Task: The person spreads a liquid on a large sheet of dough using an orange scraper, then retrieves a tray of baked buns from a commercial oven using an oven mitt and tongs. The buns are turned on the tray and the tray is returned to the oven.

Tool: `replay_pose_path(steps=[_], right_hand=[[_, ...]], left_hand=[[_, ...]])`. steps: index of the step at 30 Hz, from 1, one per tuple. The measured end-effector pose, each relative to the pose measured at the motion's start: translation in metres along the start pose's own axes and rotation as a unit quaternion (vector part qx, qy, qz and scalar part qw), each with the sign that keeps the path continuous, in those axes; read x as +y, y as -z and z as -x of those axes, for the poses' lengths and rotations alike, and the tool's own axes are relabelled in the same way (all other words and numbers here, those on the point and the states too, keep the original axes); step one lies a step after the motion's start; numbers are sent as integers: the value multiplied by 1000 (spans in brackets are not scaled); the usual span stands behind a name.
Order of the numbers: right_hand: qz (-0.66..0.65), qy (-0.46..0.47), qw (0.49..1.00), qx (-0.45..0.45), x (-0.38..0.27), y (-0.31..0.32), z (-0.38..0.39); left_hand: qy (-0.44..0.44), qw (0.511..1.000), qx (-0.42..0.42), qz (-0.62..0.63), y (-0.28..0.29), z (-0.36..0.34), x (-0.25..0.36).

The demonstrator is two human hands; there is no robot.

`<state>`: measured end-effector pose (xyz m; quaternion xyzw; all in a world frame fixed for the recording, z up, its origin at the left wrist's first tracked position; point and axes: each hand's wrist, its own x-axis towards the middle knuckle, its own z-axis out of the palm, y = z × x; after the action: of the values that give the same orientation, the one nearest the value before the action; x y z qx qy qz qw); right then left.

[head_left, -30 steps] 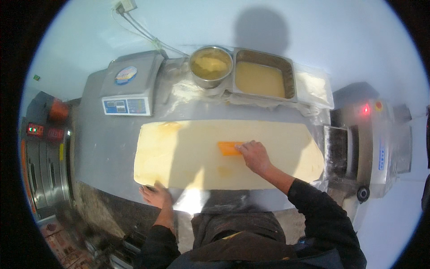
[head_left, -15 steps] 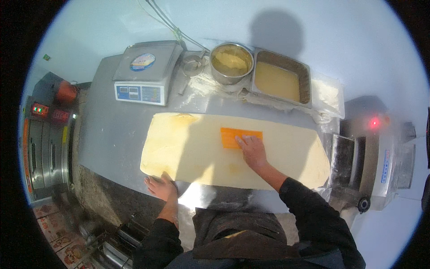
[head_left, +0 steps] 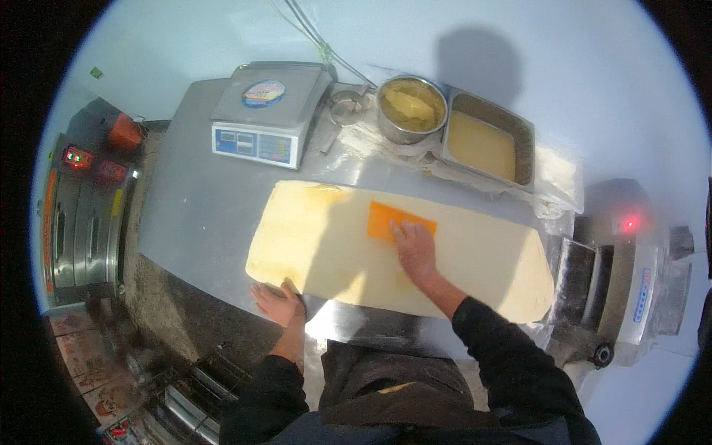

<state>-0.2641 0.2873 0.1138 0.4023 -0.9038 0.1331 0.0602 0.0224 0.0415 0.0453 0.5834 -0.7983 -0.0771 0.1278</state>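
Note:
A long pale sheet of dough (head_left: 489, 267) lies across the steel table (head_left: 185, 215), with faint yellowish patches on it. My right hand (head_left: 415, 252) holds a flat orange scraper (head_left: 389, 215) against the middle of the sheet, toward its far side, fingers pressing on its top. My left hand (head_left: 277, 302) rests at the sheet's near left corner with fingers spread, touching the edge and holding nothing.
A scale (head_left: 252, 141), steel scoop (head_left: 346, 109), bowl of pale yellow contents (head_left: 411, 107), pan of liquid (head_left: 478, 141) and white powder tub (head_left: 556, 170) line the back. Steel machines stand left (head_left: 78, 237) and right (head_left: 627, 289); cables (head_left: 326, 48) hang on the wall.
My right hand has pushed the orange scraper toward the sheet's far side, and it now lies flatter. My left hand stays at the near left corner. The whole view has shifted slightly.

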Motion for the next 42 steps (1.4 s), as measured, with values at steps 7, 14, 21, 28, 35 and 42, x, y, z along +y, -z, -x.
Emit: replay_pose_path(steps=[7, 14, 21, 28, 35, 42], right_hand=[[-69, 44, 996, -46, -72, 24, -9], [-2, -4, 1000, 14, -80, -6, -116], [-39, 22, 998, -45, -141, -34, -87], [-40, -12, 999, -19, -141, 12, -74], [-6, -29, 1000, 9, -62, -11, -65], [-23, -39, 998, -35, -109, 2, -28]], left_hand=[[7, 1000, 16, 13, -4, 4, -18], [43, 997, -39, 51, 10, -3, 3], [26, 992, -85, 93, 22, -4, 2], [-114, 945, -203, 229, 46, -20, -73], [-283, 887, -281, 235, 54, -69, -125], [-331, 862, -298, 243, 56, -95, -144]])
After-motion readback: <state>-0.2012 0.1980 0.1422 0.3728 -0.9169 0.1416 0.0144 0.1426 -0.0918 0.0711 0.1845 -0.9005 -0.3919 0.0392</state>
